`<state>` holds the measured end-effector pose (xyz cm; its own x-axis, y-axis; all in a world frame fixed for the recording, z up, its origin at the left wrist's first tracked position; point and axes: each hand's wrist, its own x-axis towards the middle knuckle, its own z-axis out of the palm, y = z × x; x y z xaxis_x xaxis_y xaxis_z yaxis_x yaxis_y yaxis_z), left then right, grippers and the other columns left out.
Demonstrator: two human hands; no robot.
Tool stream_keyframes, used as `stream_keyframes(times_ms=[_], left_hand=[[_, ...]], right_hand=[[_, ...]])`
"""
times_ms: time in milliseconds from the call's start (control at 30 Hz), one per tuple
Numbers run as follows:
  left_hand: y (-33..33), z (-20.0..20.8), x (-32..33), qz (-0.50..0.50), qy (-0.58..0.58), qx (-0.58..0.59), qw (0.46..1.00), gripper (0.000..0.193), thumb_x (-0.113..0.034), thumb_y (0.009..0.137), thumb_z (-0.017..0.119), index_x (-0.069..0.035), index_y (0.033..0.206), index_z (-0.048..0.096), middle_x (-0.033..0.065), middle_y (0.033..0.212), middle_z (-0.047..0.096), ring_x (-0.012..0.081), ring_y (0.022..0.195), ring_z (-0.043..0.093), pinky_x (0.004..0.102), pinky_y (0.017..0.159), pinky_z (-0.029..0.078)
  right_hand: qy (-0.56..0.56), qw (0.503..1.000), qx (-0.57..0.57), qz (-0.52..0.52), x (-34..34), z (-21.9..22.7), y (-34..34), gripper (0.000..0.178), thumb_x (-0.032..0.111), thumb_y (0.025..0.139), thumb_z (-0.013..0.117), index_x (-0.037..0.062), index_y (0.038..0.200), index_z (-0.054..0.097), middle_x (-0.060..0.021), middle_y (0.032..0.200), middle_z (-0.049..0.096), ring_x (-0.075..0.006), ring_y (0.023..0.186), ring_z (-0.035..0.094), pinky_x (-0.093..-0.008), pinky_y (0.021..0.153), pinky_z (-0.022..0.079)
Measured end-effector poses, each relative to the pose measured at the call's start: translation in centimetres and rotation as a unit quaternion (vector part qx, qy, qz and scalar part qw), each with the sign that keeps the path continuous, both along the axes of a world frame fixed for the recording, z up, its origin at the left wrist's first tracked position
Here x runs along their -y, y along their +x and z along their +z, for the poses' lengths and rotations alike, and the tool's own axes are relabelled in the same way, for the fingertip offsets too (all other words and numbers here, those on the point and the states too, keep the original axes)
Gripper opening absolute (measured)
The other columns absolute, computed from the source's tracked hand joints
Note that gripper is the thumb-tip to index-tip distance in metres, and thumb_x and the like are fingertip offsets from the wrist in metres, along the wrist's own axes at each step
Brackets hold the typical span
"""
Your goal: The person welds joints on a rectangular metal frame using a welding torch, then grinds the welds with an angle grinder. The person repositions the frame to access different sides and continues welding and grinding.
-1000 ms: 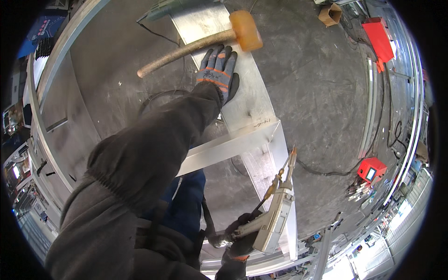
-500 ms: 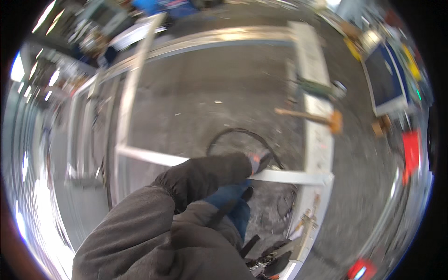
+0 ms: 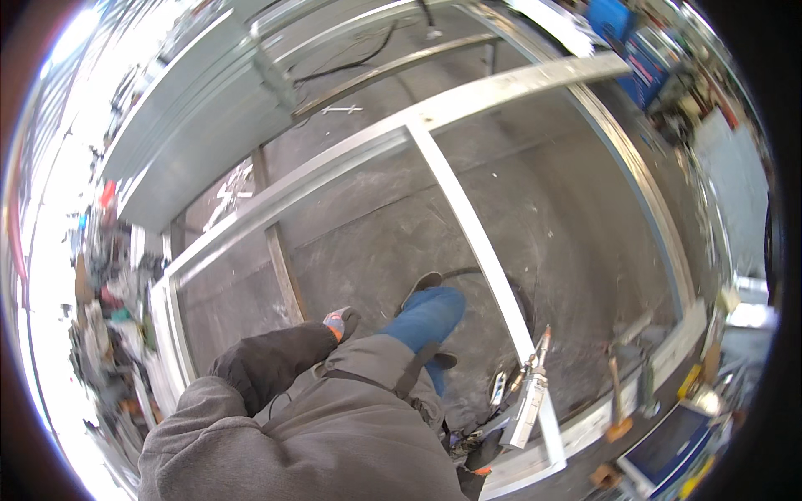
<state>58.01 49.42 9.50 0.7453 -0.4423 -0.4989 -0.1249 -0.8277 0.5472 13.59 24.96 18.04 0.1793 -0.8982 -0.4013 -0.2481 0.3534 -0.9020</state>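
Note:
My left hand (image 3: pixel 341 321), in a grey glove with an orange cuff, hangs beside my hip with its fingers curled in. I see nothing in it. Low in view, my right hand (image 3: pixel 486 455), in a dark glove with orange at the cuff, is mostly hidden. It is beside a tangle of dark cables and metal bits (image 3: pixel 468 441); what its fingers do is hidden. Just beyond it, a pale metal piece with brass-coloured fittings (image 3: pixel 526 409) lies over a white crossbar (image 3: pixel 476 225) of a large frame. My legs stand inside the frame.
The frame's long pale beam (image 3: pixel 501 86) runs across the far side. Grey sheet-metal panels (image 3: pixel 209 142) are stacked at left. A wooden-handled mallet (image 3: pixel 616 392) rests on the right beam, near a blue-edged dark panel (image 3: pixel 668 447). A black hose (image 3: pixel 525 305) curves along the floor.
My view has swung left, so the frame appears turned and shifted to the right. My left arm has moved from reaching forward across the crossbar to hanging beside my hip.

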Motion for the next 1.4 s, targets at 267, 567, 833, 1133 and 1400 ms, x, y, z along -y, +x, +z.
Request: stream_keyframes(times_ms=[267, 567, 833, 1133, 1400], left_hand=[[6.1, 17.3, 10.6, 0.169, -0.304, -0.082, 0.934, 0.027, -0.001, 0.098, 0.055, -0.001, 0.123, 0.065, 0.0064, 0.112, 0.07, 0.0146, 0.103, 0.065, 0.0291, 0.089, 0.052], [28.8, 37.2, 20.7, -0.194, -0.733, 0.061, 0.649, 0.025, -0.021, 0.099, 0.061, 0.0, 0.107, 0.072, 0.0224, 0.109, 0.068, 0.0404, 0.091, 0.069, 0.0475, 0.079, 0.057], [42.2, 23.9, 21.8, 0.037, -0.428, 0.078, 0.9, 0.024, -0.012, 0.092, 0.064, -0.004, 0.114, 0.069, 0.0153, 0.102, 0.071, 0.0275, 0.089, 0.07, 0.0383, 0.078, 0.056], [61.7, -6.1, 24.7, -0.05, 0.096, 0.014, 0.994, 0.052, -0.041, 0.106, 0.036, -0.004, 0.133, 0.062, 0.0198, 0.129, 0.066, 0.0393, 0.116, 0.063, 0.0441, 0.106, 0.048], [60.6, -6.8, 27.4, 0.025, 0.184, -0.055, 0.981, 0.057, -0.051, 0.102, 0.034, -0.01, 0.122, 0.068, 0.0135, 0.127, 0.068, 0.0313, 0.124, 0.061, 0.0444, 0.103, 0.048]], right_hand=[[0.164, 0.946, 0.176, 0.216, 9.2, 4.6, 19.1, 0.043, 0.034, 0.103, 0.054, -0.0026, 0.126, 0.053, -0.0193, 0.106, 0.065, -0.023, 0.062, 0.065, -0.0317, 0.054, 0.053], [0.19, 0.944, 0.077, 0.257, 9.6, 8.0, 45.9, 0.04, 0.033, 0.103, 0.054, -0.0042, 0.118, 0.056, -0.015, 0.089, 0.067, -0.0196, 0.052, 0.061, -0.0304, 0.046, 0.047], [0.189, 0.957, 0.049, 0.215, 10.4, 12.1, 60.2, 0.035, 0.028, 0.102, 0.056, -0.0049, 0.113, 0.06, -0.0135, 0.081, 0.067, -0.0184, 0.053, 0.061, -0.0301, 0.047, 0.048], [0.307, 0.938, 0.164, 0.0, 14.5, 9.6, 70.6, 0.055, 0.043, 0.104, 0.044, 0.0032, 0.143, 0.044, -0.0204, 0.091, 0.062, -0.018, 0.048, 0.055, -0.0292, 0.038, 0.045], [0.332, 0.929, 0.163, -0.007, 11.1, 5.2, 73.5, 0.062, 0.053, 0.107, 0.038, 0.0101, 0.152, 0.033, -0.0198, 0.095, 0.062, -0.0199, 0.051, 0.058, -0.0308, 0.038, 0.049]])
